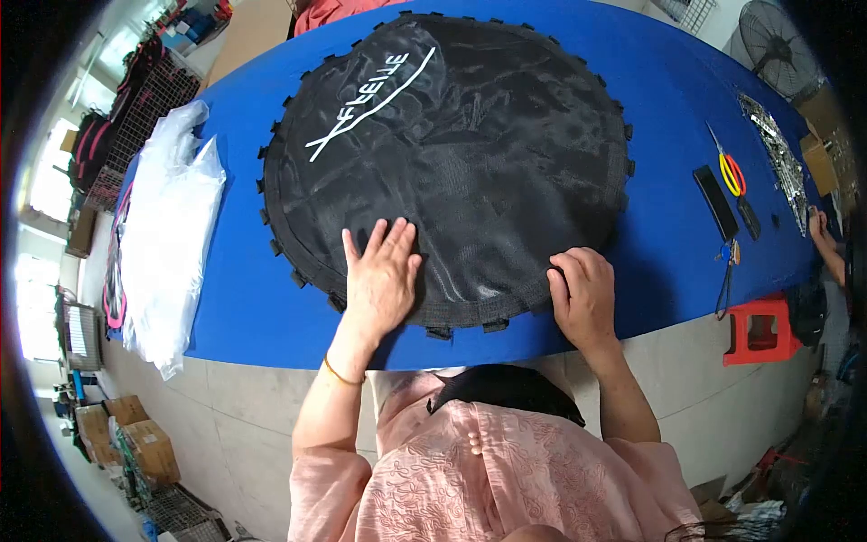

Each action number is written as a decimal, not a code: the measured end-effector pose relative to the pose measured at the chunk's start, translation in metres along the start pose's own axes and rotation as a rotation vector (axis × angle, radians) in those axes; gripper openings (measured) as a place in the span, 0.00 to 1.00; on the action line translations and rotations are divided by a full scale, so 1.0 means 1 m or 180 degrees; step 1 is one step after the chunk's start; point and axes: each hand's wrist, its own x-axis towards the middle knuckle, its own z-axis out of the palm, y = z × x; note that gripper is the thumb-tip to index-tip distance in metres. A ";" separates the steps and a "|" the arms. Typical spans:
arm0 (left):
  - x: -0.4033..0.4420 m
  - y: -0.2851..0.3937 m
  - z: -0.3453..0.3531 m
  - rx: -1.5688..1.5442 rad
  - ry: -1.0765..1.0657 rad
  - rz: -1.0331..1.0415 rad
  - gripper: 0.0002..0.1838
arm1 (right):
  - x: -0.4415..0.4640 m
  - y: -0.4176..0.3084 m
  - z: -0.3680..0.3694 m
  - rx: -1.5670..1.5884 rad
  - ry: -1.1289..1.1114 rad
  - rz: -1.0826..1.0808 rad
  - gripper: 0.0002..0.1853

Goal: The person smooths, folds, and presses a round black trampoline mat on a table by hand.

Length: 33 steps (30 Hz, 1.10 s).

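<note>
Lying on the blue table [239,307], the round black mat [488,190] could ruck or slide if pushed unevenly, with the left hand [384,278] spread flat, its grip clasping nothing, and the right hand [585,294] curled at the mat's edge, its hold impossible to tell.

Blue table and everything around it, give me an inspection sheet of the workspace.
Surface: blue table, visible around the round black mat.
Job's things: mat lying flat, white lettering, tabs along its rim.
Clutter: plastic packaging left; scissors, dark flat object, silvery pieces right.
Hands: left hand spread on mat; right hand curled at its near edge.
Cables: nothing seen.
Surroundings: red stool, fan, cardboard boxes; another person's hand far right.
</note>
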 end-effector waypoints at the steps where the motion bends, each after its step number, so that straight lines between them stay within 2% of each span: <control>1: 0.005 -0.004 0.001 -0.0023 -0.0003 -0.0040 0.24 | 0.000 0.000 0.000 0.0028 0.0012 -0.0010 0.11; 8: -0.015 0.013 -0.001 -0.0126 -0.0102 0.0273 0.25 | 0.000 0.001 0.001 0.0140 0.0024 0.0014 0.11; 12: -0.008 0.011 0.003 -0.0098 -0.0081 0.0236 0.25 | 0.000 0.000 0.002 0.0202 0.0009 0.0032 0.11; 18: 0.015 0.007 0.010 -0.0062 -0.0032 0.0226 0.24 | 0.002 -0.005 -0.004 0.0249 0.0011 0.0108 0.17; 20: 0.004 0.013 0.005 -0.0340 -0.0188 0.0434 0.24 | 0.003 -0.006 -0.006 0.0356 -0.0056 0.0175 0.21; 24: -0.025 0.042 -0.011 -0.0657 -0.0512 0.0729 0.24 | 0.003 -0.004 -0.005 0.0359 -0.0079 0.0155 0.21; 28: -0.029 0.070 -0.009 -0.0873 -0.0547 0.0929 0.25 | 0.002 -0.002 -0.003 0.0304 -0.0224 0.0200 0.21; 33: -0.020 0.083 -0.005 -0.0827 -0.0396 0.0968 0.24 | 0.001 -0.002 -0.004 0.0231 -0.0084 0.0073 0.22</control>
